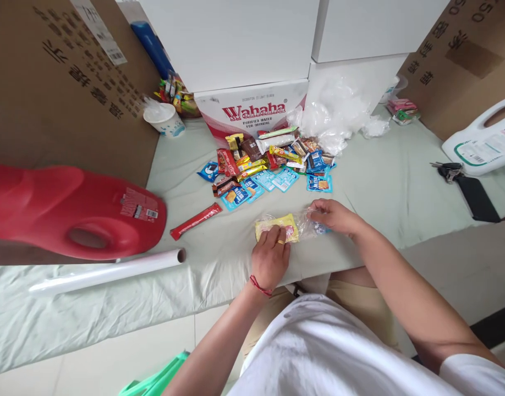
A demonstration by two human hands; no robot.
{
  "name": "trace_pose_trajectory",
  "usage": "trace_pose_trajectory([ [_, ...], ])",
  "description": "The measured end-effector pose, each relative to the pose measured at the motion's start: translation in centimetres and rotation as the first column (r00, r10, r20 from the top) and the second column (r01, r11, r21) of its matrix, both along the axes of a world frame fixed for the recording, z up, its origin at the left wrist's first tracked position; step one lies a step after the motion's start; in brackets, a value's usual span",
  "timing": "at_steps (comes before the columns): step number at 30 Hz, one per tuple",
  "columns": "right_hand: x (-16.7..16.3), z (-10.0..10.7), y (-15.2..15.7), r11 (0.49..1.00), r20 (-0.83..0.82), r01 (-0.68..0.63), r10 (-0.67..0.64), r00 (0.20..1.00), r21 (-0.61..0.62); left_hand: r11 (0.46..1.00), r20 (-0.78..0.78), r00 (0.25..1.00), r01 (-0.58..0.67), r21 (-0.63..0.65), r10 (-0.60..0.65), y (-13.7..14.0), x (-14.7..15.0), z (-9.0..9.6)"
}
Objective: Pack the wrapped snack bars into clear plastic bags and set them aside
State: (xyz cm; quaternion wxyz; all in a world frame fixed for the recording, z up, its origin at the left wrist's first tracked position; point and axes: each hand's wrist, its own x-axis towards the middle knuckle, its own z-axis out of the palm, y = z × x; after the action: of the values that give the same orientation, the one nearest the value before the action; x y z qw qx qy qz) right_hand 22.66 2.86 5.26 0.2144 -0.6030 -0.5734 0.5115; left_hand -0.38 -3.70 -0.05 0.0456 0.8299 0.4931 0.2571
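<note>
A yellow snack packet (289,222) lies at the front of the cloth-covered table, in a clear plastic bag (304,225). My left hand (272,254) rests over the packet's near edge with its fingers laid flat on it; the thumb is hidden. To the right, my right hand (333,216) pinches the bag's other end between thumb and fingers. A small blue packet (320,227) shows under that hand, partly covered by it. Behind both hands spreads a pile of wrapped snacks (273,159), with several blue packets along its front.
A red stick packet (196,221) lies left of the pile. Further left are a red jug (112,214) and a white roll (112,270). Clear plastic bags (330,113) are heaped behind, beside a Wahaha carton (252,107). At right: keys (450,172), a black phone (477,198), a white jug (483,137).
</note>
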Motion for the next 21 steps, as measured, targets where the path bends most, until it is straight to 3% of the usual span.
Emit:
trace_pose_trajectory([
  [5,-1.3,-1.1,-2.3,0.994,0.064,0.104,-0.106,0.992,0.024,0.998,0.023,1.000,0.008,0.060,-0.009,-0.2,0.0,-0.5],
  [11,-4.5,-0.3,-1.6,0.954,0.174,0.185,-0.228,0.958,0.236,0.996,-0.009,0.997,-0.076,0.036,0.076,-0.9,0.0,-0.2],
  [17,-9.1,0.4,0.1,0.972,0.221,0.124,-0.168,0.961,0.202,0.985,0.164,0.972,0.158,0.067,-0.167,0.5,-0.5,-0.6],
  [21,-10.3,-0.7,-0.8,0.962,0.133,0.070,-0.109,0.985,0.265,0.970,0.395,0.892,0.242,-0.007,-0.220,0.8,-1.3,-0.2],
])
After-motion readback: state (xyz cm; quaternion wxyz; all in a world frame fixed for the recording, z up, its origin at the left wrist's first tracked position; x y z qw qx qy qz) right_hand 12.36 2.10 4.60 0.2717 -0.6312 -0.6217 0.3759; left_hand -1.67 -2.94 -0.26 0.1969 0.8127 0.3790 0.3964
